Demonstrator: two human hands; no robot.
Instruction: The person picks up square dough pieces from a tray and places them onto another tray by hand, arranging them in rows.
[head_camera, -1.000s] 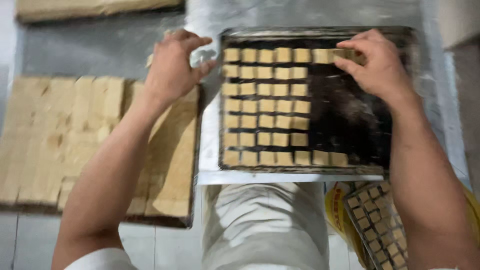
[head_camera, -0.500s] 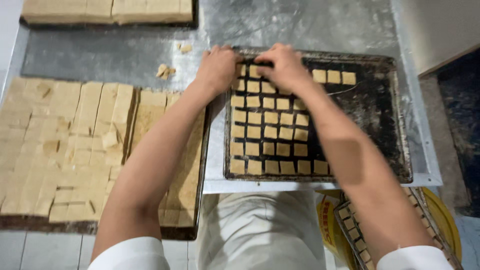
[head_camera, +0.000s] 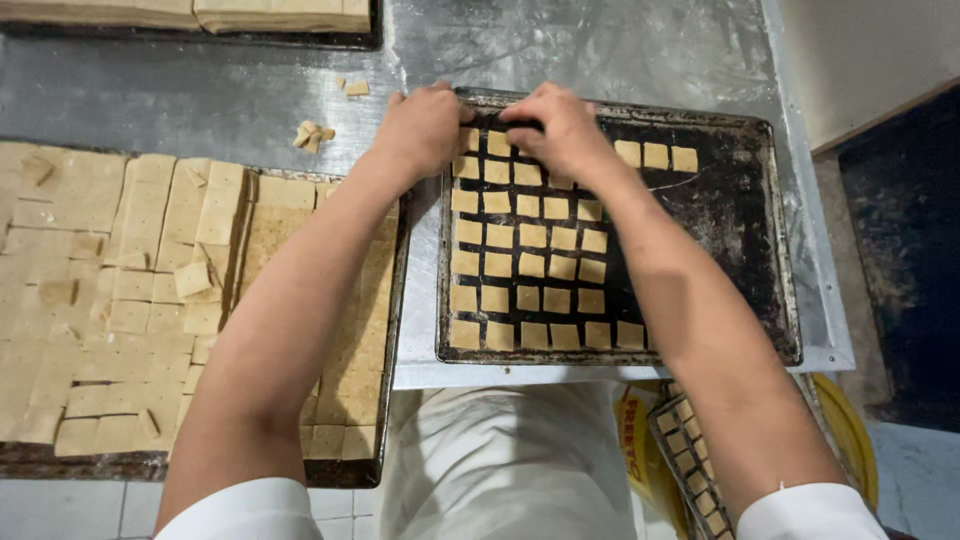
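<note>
A dark baking tray (head_camera: 735, 240) sits on the metal table, filled on its left half with rows of small tan dough squares (head_camera: 530, 265). My left hand (head_camera: 420, 128) rests at the tray's top-left corner, fingers curled over the squares there. My right hand (head_camera: 558, 128) is beside it at the top row, fingertips pinched down on the squares; whether it grips one is hidden. Three more squares (head_camera: 656, 156) lie apart at the tray's top right.
A big sheet of cut dough (head_camera: 130, 290) lies on a board to the left. Dough scraps (head_camera: 312, 134) sit on the steel table (head_camera: 200, 95). Another dough slab (head_camera: 200, 15) is at the far edge. A rack of squares (head_camera: 695, 460) stands below right.
Both hands have come together at the tray's top-left rows; the right hand moved in from the top right, where it left a few squares. The camera view shifted slightly.
</note>
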